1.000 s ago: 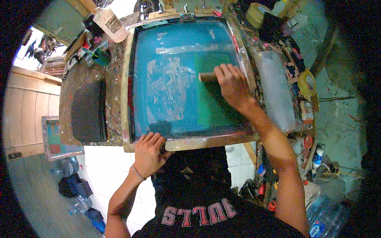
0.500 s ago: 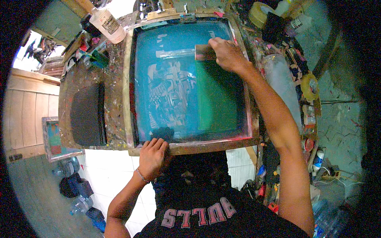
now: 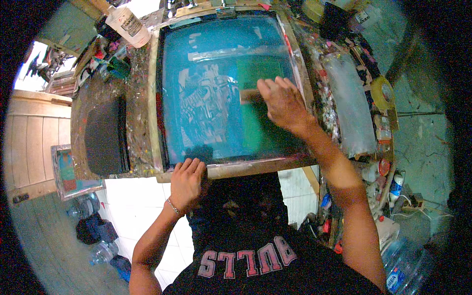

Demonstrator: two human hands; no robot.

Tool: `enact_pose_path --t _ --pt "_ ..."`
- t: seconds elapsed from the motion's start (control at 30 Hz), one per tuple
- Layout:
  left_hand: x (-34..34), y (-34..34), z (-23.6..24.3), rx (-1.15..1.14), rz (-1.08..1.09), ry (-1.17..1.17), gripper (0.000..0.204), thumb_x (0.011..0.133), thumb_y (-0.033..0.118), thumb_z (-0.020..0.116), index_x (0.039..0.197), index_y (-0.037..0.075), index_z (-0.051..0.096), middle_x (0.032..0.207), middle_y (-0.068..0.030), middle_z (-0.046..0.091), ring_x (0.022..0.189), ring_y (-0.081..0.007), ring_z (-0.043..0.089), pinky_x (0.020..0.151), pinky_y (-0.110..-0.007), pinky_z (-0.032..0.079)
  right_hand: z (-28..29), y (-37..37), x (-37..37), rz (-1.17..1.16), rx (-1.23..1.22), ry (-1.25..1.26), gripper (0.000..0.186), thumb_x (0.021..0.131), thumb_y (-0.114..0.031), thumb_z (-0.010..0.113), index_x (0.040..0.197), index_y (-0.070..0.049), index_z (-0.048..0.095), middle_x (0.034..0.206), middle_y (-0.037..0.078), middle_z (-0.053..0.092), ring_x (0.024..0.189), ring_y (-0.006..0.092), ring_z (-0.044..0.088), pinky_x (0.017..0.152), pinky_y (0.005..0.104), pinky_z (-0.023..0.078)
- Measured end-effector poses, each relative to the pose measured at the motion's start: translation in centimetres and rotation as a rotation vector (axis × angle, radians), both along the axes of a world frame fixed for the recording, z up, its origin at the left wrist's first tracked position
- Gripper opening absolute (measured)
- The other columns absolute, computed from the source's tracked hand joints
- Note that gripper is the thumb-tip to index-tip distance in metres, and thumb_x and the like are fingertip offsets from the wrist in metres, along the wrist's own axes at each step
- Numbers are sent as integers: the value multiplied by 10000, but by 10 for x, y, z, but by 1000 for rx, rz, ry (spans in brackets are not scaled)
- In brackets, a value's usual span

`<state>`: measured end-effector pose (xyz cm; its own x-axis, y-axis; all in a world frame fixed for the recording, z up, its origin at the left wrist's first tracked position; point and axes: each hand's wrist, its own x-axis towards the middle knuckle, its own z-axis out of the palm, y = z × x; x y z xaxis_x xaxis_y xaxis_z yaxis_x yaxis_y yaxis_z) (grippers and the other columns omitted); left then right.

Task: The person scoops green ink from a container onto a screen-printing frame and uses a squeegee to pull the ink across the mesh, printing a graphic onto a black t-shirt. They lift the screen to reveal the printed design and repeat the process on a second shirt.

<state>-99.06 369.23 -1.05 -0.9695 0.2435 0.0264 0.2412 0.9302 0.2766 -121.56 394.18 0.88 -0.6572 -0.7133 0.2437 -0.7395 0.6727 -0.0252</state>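
A silk-screen frame (image 3: 231,170) with blue mesh (image 3: 196,145) lies flat in front of me; a pale line design shows on the mesh's left half. My right hand (image 3: 285,104) is closed round a wooden-handled squeegee (image 3: 250,96), which rests over the green, right part of the mesh. Its blade is hidden under the handle and hand. At the frame's near edge, left of the middle, my left hand (image 3: 187,181) has its fingers curled over the front rail.
A stack of black sheets (image 3: 105,137) lies left of the frame, with a white plastic bottle (image 3: 128,27) behind. Tape rolls (image 3: 383,92) and clutter line the right. A hinge clamp (image 3: 226,11) is at the far rail. A smaller screen (image 3: 76,172) leans at lower left.
My right hand has drawn the squeegee toward me, from the far part of the mesh to around its middle. My left hand keeps its hold on the front rail. The view has shifted slightly.
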Motion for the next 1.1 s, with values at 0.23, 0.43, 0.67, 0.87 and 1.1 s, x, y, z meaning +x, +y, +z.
enact_pose_path --t 0.23,0.43,0.67,0.87,1.1 --pt "0 4 9 53 -3 -10 330 744 261 728 918 40 555 912 -132 549 907 -350 546 780 -442 438 8 16 86 -29 1 -22 180 841 -99 543 999 -37 601 899 110 616 903 293 597 810 413 485" --pt "1 6 14 -28 -5 -62 382 752 235 742 1016 22 565 986 -131 564 974 -314 547 830 -422 435 3 24 122 -49 -21 -32 152 801 -59 555 950 -36 576 886 117 590 878 304 576 785 410 480" --pt "6 7 15 -34 -13 50 406 724 202 767 1027 22 565 1001 -126 570 988 -313 551 844 -420 440 5 23 126 -69 -59 -35 168 793 -23 552 958 -39 580 903 121 601 899 309 583 806 415 483" --pt "5 7 16 -27 -3 32 406 731 217 768 1030 31 564 1011 -119 573 1006 -304 555 852 -420 441 14 23 116 -40 -33 -31 110 841 -106 573 934 -53 598 890 115 625 888 290 609 795 406 502" --pt "4 6 14 -49 5 14 409 738 232 767 1035 35 566 1015 -115 570 1014 -302 551 859 -421 437 17 24 107 -14 -64 -43 109 839 -76 557 938 -50 593 919 123 639 909 300 616 825 425 501"
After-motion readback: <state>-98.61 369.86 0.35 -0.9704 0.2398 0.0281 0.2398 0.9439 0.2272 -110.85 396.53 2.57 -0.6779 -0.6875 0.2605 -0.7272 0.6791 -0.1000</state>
